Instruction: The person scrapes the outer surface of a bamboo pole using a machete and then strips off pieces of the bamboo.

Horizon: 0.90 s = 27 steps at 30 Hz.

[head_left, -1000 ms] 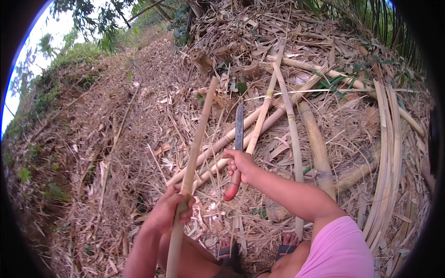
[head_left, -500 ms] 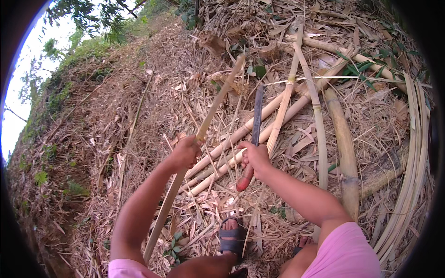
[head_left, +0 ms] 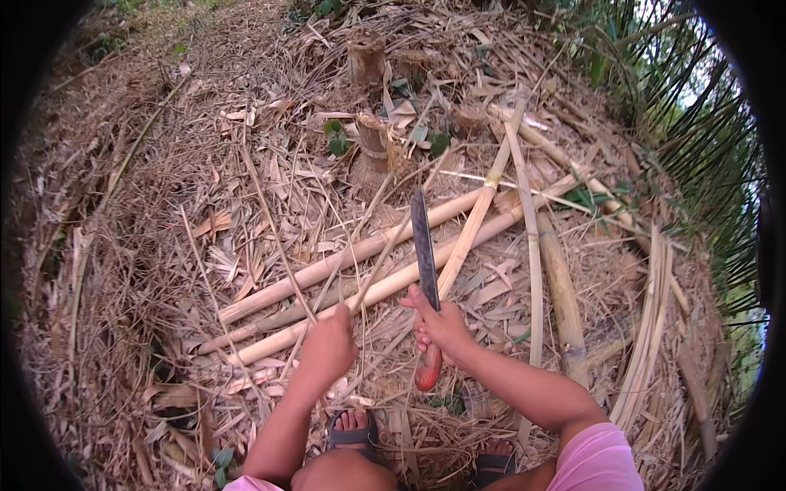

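Right hand [head_left: 443,330] clamped on machete [head_left: 423,244]; left hand [head_left: 330,345] curled, hold unclear; stump [head_left: 373,146] beyond bamboo poles [head_left: 344,260].

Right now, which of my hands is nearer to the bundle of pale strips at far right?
Right. Your right hand, gripping the knife, is left of the bundle of pale strips; your left hand is farther left.

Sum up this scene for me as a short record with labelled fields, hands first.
Right hand: grips a red-handled, dark-bladed machete, pointing away from the person
Left hand: near bamboo poles; what it grips, if anything, is unclear
Beyond poles: cut stumps
Right side: split bamboo strips
Feet: dark strapped sandals
Sleeves: pink
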Tool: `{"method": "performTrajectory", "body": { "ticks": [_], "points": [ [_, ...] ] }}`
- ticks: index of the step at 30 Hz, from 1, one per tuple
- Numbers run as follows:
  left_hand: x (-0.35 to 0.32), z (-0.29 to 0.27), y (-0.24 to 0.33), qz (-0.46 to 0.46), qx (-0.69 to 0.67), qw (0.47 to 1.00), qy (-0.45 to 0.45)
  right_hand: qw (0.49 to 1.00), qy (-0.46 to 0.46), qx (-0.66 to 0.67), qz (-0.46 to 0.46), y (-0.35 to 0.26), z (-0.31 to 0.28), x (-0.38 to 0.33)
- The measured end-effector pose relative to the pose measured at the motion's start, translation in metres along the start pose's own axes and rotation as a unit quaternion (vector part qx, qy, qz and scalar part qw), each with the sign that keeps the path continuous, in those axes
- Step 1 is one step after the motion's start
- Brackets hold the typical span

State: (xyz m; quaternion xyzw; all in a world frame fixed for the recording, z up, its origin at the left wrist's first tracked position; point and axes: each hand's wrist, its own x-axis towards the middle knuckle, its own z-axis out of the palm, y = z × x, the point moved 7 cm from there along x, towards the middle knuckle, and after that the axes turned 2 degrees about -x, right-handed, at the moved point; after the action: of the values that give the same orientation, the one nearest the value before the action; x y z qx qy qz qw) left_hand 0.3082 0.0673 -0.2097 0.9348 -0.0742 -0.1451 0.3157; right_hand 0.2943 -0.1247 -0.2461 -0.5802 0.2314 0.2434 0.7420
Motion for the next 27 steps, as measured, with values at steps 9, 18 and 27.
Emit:
{"method": "performTrajectory", "body": {
  "ticks": [9, 18, 27],
  "points": [
    [-0.035, -0.02, -0.006, 0.002, 0.073, 0.994, -0.076, 0.986, 0.152, 0.049, 0.052, 0.021, 0.044, 0.022],
    [-0.096, -0.033, -0.011, 0.163, -0.266, 0.942, -0.12, 0.988, 0.064, 0.14, -0.023, -0.028, 0.103, 0.055],
    [-0.092, -0.075, -0.049, 0.142, -0.362, 0.826, 0.409, 0.992, -0.001, 0.126, -0.019, -0.037, 0.095, 0.086]
  ]
}}
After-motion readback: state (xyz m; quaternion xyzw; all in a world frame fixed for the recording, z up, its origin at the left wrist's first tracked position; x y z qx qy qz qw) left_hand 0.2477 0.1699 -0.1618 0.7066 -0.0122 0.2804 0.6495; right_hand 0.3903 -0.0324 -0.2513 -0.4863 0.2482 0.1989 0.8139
